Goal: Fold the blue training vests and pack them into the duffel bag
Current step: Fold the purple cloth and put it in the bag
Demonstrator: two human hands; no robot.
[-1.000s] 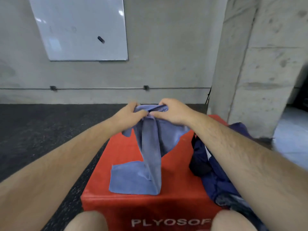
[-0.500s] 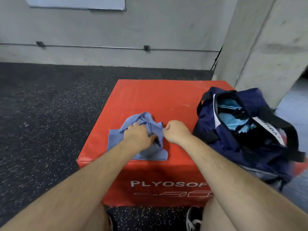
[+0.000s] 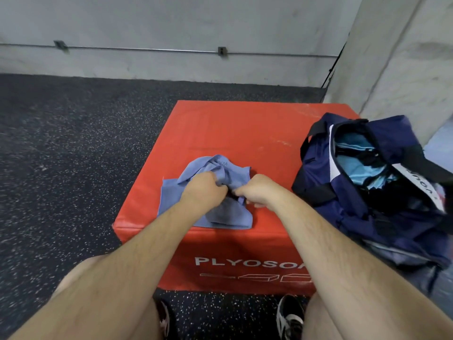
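The person sits at the near side of a red box [image 3: 245, 133], knees apart & two dark shoes w/ white marks [image 3: 290, 317] on the floor under the box front. White letters "PLYOSO" stand on the front face; the right forearm hides the rest.

Both bare forearms reach forward over the near edge. On the top of the box, at its near-left part, lies the blue vest [image 3: 228, 218], crumpled, w/ its lower hem almost on the near edge. The left hand [image 3: 203, 192] is on the middle of the vest, fingers curled down into the cloth & gripping a bunch of it. The right hand [image 3: 259, 191] is just beside it, at the vest's right edge; its fingers are curled too & pinch a fold of the cloth. The knuckles of the two hands nearly touch.

On the right part of the box sits the navy duffel bag [image 3: 355, 217], unzipped, mouth wide, black straps over it. Inside is light-blue cloth [image 3: 360, 170]; if folded, I cannot tell. Bag & vest are apart, bare red surface btw them.

Left of the box & behind it is black speckled floor [image 3: 73, 155]. Farther is a grey wall [image 3: 171, 20] w/ a thin pipe [image 3: 147, 49] along it, & a concrete pillar [image 3: 404, 69] at far right.
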